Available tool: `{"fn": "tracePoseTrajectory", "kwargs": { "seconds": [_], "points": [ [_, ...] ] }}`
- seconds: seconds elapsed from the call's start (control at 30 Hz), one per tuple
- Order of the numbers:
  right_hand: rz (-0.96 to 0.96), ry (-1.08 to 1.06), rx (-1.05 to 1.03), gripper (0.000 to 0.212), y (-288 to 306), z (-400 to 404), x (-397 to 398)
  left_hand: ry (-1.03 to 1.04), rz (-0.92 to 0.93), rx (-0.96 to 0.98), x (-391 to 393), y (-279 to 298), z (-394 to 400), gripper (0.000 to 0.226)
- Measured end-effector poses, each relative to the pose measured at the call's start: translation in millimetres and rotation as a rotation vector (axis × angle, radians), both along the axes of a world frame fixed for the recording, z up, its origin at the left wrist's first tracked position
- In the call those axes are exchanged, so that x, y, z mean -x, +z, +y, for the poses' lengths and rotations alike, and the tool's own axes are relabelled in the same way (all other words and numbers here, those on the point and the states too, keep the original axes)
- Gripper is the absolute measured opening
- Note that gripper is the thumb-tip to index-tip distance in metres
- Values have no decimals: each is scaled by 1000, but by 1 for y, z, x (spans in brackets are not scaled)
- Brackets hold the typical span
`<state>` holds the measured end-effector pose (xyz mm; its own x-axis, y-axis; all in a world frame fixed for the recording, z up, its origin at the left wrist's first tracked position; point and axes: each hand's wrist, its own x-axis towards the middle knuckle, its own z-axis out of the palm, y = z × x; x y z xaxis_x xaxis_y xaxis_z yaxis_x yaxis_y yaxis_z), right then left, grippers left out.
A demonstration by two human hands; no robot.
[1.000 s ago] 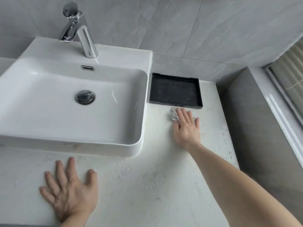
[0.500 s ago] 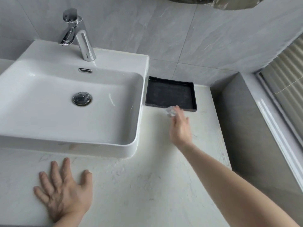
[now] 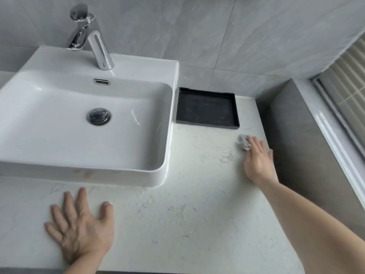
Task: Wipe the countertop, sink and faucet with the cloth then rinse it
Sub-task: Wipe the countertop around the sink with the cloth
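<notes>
A small crumpled cloth [image 3: 244, 142] is being pressed flat under the right hand [image 3: 257, 159] near the surface's [image 3: 177, 224] right edge, where it risks being pushed off; the left hand [image 3: 83, 230] is being rested splayed, empty.

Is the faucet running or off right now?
Off. No stream falls from the faucet spout, and the sink basin shows only a few droplets, no pooled water.

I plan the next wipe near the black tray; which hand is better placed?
Probably the right hand: it presses the cloth on the countertop beside the tray. The left hand lies flat, far away.
</notes>
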<state>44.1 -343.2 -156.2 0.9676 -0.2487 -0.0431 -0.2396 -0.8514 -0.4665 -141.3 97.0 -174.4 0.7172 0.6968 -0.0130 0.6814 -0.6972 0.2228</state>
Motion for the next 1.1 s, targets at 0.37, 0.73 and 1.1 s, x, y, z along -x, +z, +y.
{"fn": "tracePoseTrajectory", "kwargs": {
  "seconds": [0.37, 0.73, 1.1],
  "points": [
    [-143, 213, -277, 46, 20, 120, -8, 3, 14, 16, 1, 5, -1, 84],
    [2, 432, 15, 60, -11, 160, 15, -10, 26, 5, 1, 3, 1, 83],
    [-90, -244, -139, 47, 29, 2, 17, -11, 22, 21, 2, 4, 0, 82]
  ]
}}
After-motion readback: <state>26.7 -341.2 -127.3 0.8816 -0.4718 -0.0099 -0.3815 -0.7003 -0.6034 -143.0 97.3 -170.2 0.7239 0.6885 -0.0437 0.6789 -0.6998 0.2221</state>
